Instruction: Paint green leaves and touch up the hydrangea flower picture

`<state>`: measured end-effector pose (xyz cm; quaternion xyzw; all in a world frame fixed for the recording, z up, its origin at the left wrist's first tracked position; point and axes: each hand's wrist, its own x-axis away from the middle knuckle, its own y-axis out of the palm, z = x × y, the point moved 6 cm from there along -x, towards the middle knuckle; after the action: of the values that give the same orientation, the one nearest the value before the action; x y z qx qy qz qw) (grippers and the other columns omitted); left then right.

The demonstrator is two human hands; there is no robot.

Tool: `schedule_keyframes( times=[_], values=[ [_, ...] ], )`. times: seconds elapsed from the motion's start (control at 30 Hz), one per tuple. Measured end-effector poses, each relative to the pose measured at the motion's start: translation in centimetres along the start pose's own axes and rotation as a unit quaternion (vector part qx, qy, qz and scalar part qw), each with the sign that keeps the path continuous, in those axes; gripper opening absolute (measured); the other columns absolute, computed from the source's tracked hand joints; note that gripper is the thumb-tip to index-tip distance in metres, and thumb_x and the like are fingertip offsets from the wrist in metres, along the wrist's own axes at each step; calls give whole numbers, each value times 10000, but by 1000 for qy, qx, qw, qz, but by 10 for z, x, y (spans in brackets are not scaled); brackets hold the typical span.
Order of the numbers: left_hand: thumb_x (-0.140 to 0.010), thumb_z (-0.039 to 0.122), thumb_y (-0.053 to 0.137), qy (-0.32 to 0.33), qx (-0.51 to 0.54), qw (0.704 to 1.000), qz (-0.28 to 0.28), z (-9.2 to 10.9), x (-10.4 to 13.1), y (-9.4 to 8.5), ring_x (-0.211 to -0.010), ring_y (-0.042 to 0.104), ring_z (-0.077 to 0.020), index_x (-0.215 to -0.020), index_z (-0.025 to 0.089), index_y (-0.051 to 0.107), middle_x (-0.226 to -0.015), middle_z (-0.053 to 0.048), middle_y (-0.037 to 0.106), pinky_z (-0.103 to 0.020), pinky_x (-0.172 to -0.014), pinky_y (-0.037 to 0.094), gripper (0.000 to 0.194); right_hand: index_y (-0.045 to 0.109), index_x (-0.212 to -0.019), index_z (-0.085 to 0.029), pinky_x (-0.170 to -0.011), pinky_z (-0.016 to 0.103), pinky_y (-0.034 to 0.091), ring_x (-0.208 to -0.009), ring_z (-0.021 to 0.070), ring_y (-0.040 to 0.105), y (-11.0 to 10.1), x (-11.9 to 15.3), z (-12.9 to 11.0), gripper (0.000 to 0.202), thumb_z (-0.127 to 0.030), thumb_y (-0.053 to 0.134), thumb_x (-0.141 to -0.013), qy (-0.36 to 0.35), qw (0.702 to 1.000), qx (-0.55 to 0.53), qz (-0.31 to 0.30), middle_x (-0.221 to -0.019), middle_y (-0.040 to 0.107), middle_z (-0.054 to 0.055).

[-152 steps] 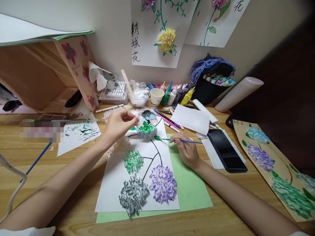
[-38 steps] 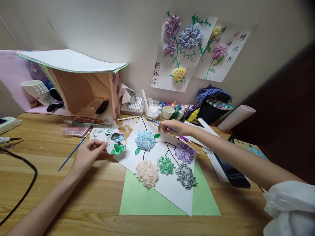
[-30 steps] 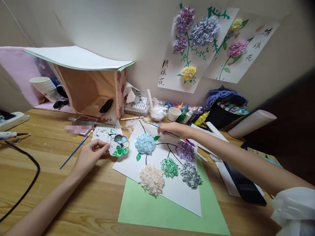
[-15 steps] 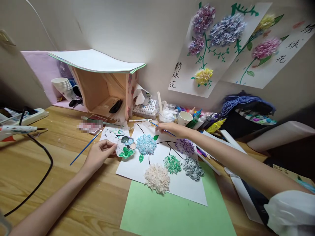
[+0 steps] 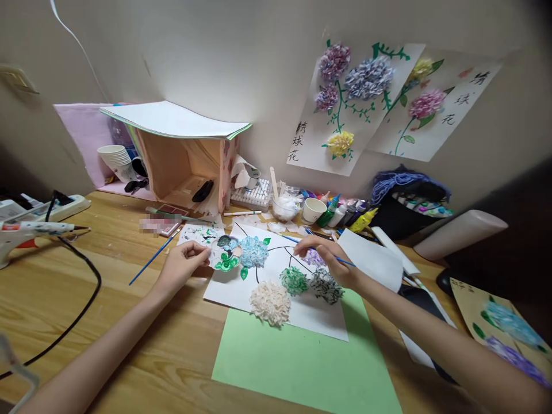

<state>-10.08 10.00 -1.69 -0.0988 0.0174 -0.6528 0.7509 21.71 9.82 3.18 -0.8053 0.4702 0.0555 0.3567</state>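
Slanting through the gripping right hand (image 5: 330, 259) is a paintbrush (image 5: 345, 263); a palette (image 5: 226, 256) juts from the pinching left hand (image 5: 184, 261).

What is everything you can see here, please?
palette: one, white, in left hand
blue brushes: two, in right hand and on table
flowers: five, blue, cream, green, grey, purple, on white sheet
white sheet: one, over green sheet
green sheet: one, on table
wall pictures: two, white, upper right
box: one, peach, back left
cup stack: one, white, beside box
bowl: one, clear, behind white sheet
cup: one, white, right of bowl
bottles: several, mixed, right of cup
glue gun: one, white, far left
roll: one, white, right
phone: one, black, right of green sheet
left hand: one, bare, centre-left
right hand: one, bare, over white sheet
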Motion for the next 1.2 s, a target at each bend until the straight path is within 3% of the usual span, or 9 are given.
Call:
schedule_keyframes(
  times=[0.13, 0.23, 0.4, 0.57, 0.63, 0.77, 1.2],
  values=[
    [-547, 423, 778, 24, -1, 1000, -15, 10, 8, 20, -591, 655, -163, -633, 176, 639, -613, -19, 677, -280, -628, 555, 296, 565, -1157, -231, -691, 357, 543, -785, 190, 627, -5, 42, -6, 350, -433, 357, -961, 79, 973, -160, 146, -947, 648, 81],
    [-564, 387, 769, 40, -1, 999, -26, 19, 11, 42, -571, 642, -156, -635, 167, 639, -597, -13, 668, -282, -624, 550, 265, 581, -1107, -258, -727, 347, 563, -802, 177, 646, 0, 69, -4, 261, -402, 448, -935, 123, 951, -208, 193, -984, 663, 63],
    [-595, 365, 755, 60, 22, 997, -34, 22, 9, 71, -585, 643, -156, -677, 150, 643, -616, -19, 670, -300, -651, 558, 256, 654, -954, -239, -704, 302, 561, -765, 153, 654, 14, 105, 7, 124, -313, 627, -858, 166, 945, -189, 209, -890, 677, 29],
    [-618, 398, 753, 75, 13, 997, -2, 12, 13, 69, -626, 658, -165, -699, 149, 632, -660, -29, 681, -301, -678, 560, 288, 644, -854, -222, -632, 323, 528, -692, 165, 607, 20, 122, -2, 166, -274, 504, -927, 95, 958, -92, 256, -771, 623, 35],
    [-623, 402, 756, 78, 8, 997, 8, 9, 15, 65, -637, 661, -165, -708, 153, 630, -678, -29, 685, -300, -683, 559, 292, 627, -884, -240, -646, 347, 523, -712, 182, 613, 24, 125, -12, 194, -254, 444, -947, 38, 968, -39, 246, -777, 635, 42],
    [-631, 386, 754, 70, 1, 997, 19, 6, 15, 59, -633, 660, -159, -703, 163, 632, -671, -20, 682, -287, -675, 551, 264, 589, -1000, -269, -639, 368, 517, -733, 205, 630, 36, 127, -26, 208, -224, 392, -952, -45, 984, 33, 170, -800, 657, 54],
    [-605, 379, 747, 40, 2, 999, 15, 4, 14, 59, -611, 651, -153, -693, 161, 639, -651, -14, 676, -278, -672, 553, 258, 546, -1058, -269, -696, 376, 526, -790, 204, 630, 43, 121, -23, 223, -211, 353, -962, -36, 988, 87, 124, -859, 657, 65]
  ],
)
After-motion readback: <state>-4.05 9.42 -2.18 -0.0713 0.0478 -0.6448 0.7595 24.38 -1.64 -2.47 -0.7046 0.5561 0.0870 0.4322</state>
